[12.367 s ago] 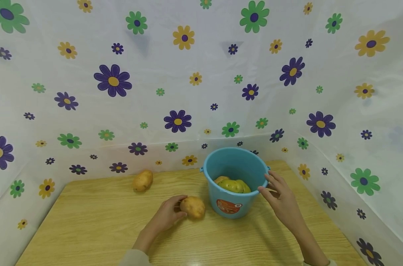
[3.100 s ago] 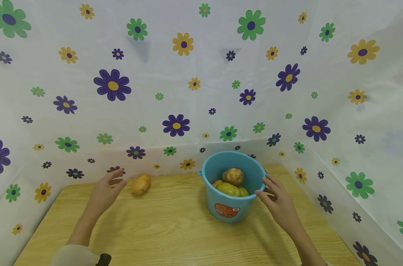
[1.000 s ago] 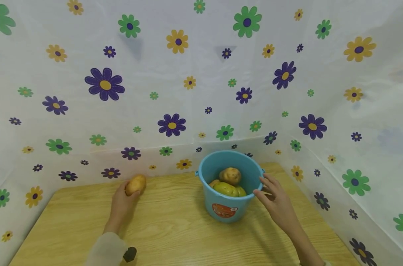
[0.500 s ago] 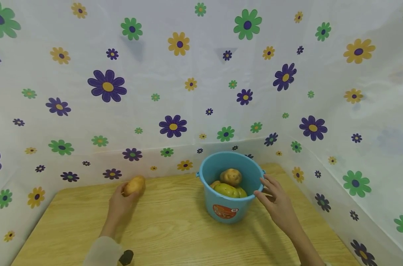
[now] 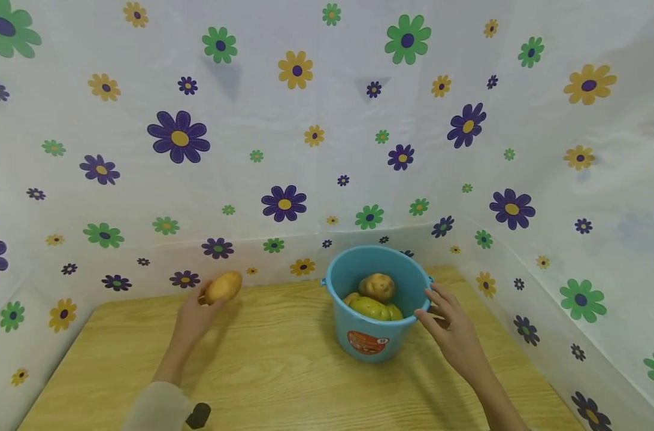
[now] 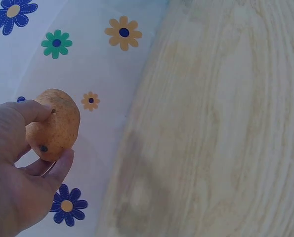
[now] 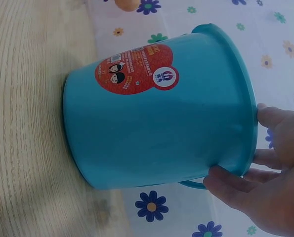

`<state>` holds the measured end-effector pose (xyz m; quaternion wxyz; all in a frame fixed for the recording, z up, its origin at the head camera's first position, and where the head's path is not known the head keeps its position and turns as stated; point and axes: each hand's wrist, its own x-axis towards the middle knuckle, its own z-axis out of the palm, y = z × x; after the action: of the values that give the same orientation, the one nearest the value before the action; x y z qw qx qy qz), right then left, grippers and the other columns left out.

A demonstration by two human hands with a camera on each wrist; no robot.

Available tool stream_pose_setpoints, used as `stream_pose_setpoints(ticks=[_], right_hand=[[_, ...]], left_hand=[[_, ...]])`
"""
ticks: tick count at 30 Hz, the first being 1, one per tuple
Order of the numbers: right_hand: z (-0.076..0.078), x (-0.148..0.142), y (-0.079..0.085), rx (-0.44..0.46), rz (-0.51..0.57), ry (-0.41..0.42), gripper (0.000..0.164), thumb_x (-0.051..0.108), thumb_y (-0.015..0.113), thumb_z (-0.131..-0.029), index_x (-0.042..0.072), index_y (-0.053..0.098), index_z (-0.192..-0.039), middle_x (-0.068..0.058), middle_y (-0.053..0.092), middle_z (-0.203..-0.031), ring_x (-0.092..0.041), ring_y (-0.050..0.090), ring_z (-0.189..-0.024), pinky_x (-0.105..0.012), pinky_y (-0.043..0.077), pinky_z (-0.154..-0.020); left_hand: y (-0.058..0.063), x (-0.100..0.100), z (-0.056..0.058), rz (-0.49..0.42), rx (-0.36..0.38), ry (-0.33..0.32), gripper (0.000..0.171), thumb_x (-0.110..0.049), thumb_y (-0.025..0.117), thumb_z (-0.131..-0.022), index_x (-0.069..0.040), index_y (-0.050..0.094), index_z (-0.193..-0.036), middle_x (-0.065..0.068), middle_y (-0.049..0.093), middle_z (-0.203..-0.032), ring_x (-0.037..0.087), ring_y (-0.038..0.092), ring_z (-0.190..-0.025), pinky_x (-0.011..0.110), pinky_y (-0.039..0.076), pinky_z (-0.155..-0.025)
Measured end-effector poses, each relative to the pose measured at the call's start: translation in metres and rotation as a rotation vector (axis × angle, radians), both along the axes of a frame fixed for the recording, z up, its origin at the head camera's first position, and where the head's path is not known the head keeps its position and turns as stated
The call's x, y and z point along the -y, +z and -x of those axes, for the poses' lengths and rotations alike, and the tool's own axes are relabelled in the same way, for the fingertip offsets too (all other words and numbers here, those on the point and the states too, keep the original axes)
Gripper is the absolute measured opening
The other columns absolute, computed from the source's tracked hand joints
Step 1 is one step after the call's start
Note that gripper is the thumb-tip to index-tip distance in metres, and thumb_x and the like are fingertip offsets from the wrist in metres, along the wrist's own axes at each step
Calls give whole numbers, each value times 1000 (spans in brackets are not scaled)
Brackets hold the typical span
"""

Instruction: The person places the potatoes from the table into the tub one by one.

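Observation:
A light-brown potato (image 5: 223,287) is pinched between the thumb and fingers of my left hand (image 5: 194,317), at the back left of the table. In the left wrist view, the potato (image 6: 55,123) appears raised off the wood, with dark spots on its skin. My right hand (image 5: 453,323) holds the rim of a blue bucket (image 5: 367,341) at its right side, thumb and fingers apart. The bucket stands upright. Inside lie a brown potato (image 5: 378,287), a yellow-green smooth lump (image 5: 369,307) of unclear kind, and other partly hidden pieces. The right wrist view shows fingers (image 7: 231,187) against the bucket's outer wall.
The wooden table (image 5: 262,365) spans the front and middle. A white flower-print sheet (image 5: 305,149) hangs at its back and both sides. The bucket's thin handle (image 7: 192,185) hangs near my right fingers. A dark object (image 5: 199,415) sits by my left sleeve.
Since the earliest frame another potato has gone into the bucket. My left hand went to the back-left potato, took hold of it and has just raised it slightly. The right hand stayed at the bucket.

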<state>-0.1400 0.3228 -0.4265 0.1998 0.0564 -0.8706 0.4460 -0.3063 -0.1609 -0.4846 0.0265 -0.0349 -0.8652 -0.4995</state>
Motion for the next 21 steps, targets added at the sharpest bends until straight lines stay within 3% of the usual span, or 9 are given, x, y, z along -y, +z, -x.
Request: stream_pose_setpoints(ticks=[4,8,15,21], right_hand=[[0,0,-1,-6,5,1,55,15,66,-103,-10,47,-148,-26,35,-159,-43,63,-120,-42,58,-95],[1,-1,-1,-5,6,1,55,16,66,-103,-10,47,-148,-26,35,-159,-42,63,-120,-41,58,-95],[0,0,-1,1,6,0,55,16,66,-103,-10,47,-148,-25,35,-160,-42,63,-121,-40,58,-95],[0,-1,-1,5,12,1,56,17,66,-103,-10,47,-149,-25,34,-160,-41,63,-121,-18,54,-93]], left_hand=[[14,0,-4,4,-18,-19,75,-29,66,-102,2,29,-160,28,42,-152,44,49,-132,45,55,-99],[29,0,-8,16,-87,-40,75,-32,67,-102,4,31,-158,28,43,-150,45,51,-129,40,56,-94],[50,-1,-13,15,-157,-51,74,-39,66,-102,1,35,-157,25,49,-145,40,51,-126,45,52,-95],[71,-4,-18,22,-182,-55,74,-41,65,-102,-2,35,-158,24,52,-143,36,54,-120,29,49,-86]])
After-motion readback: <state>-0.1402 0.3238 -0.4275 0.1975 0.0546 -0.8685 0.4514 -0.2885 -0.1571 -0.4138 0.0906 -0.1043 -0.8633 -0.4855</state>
